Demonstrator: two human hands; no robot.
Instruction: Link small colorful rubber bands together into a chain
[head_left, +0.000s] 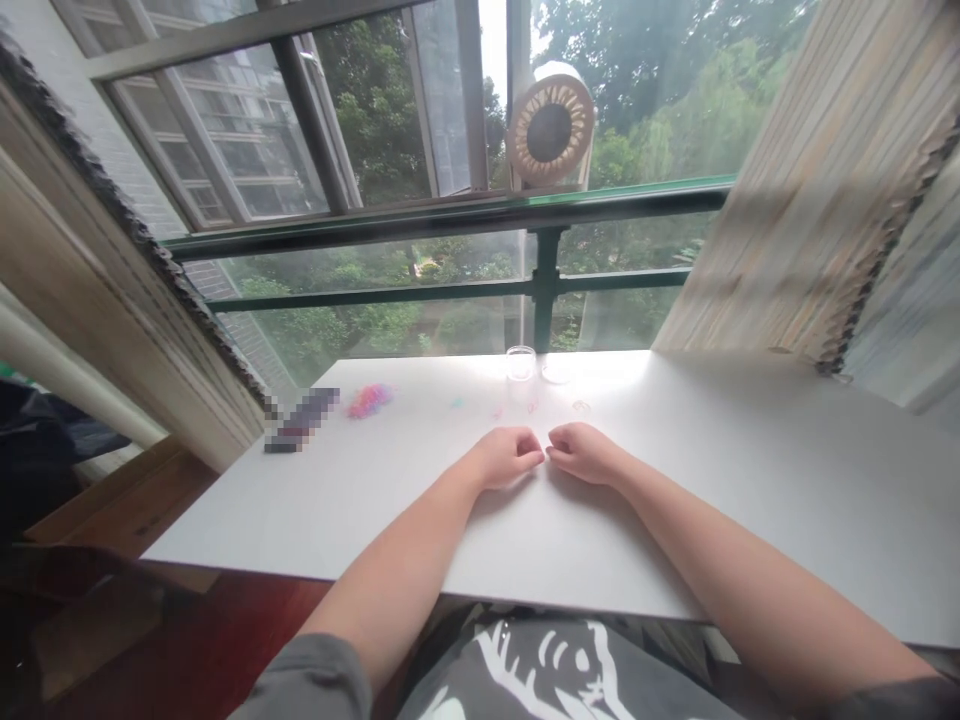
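Observation:
My left hand (510, 457) and my right hand (586, 452) face each other just above the white table, their fingertips almost meeting. Both have curled, pinched fingers; anything between them is too small to make out. Just beyond them stands a small clear round container (520, 368), with a clear round lid (556, 373) lying beside it. Nearer my hands are tiny pink pieces (532, 408), a small pale looped piece (581, 406) and a faint teal bit (457, 403). Further left lies a loose pile of small pink, orange and purple pieces (370, 401).
A blurred-out dark oblong object (304, 420) lies at the left end of the white table (247, 525). Behind the table runs a green railing (450, 210) before the window, with a round fan-like object (551, 130) above it. Curtains (780, 200) hang on both sides.

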